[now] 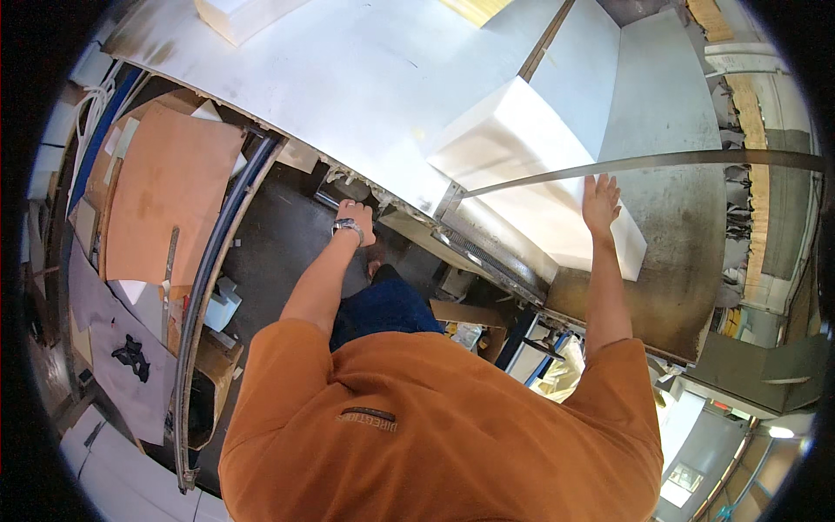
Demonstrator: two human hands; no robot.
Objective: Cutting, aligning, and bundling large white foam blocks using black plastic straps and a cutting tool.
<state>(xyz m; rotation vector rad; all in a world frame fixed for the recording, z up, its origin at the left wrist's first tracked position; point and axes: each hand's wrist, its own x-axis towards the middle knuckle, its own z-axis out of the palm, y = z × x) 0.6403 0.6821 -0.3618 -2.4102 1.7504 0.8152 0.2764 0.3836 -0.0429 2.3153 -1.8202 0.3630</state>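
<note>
While the orange shirt fills the lower frame and both bare forearms reach up from it, the work observed is the feeding of a white foam block (531, 174) across a grey metal worktop (348, 70) toward a thin band blade (644, 162). Left hand (355, 219), wristwatch at the wrist, sits at the near edge of the worktop, centre of frame; fingers curled over that edge or something just under it, closed, but what exactly they hold cannot be told. Right hand (600, 204), right of centre, lies flat and fully open, fingers spread, palm pressed on the near end of the foam block; it grips nothing, only bears on the block. The block lies long-ways on the worktop, running from the right hand up toward centre top. The blade crosses the frame from right edge to the block's near-left side, passing just above the fingertips of the right hand; whether it has entered the foam cannot be told. Judgement: block positioned and held, cut at most begun; most of the block's length appears uncut. Further off, a second pale block (235, 16) rests at the upper left of the worktop, well apart. Brown board sheets (170, 191) lie at the left, below the worktop.
</note>
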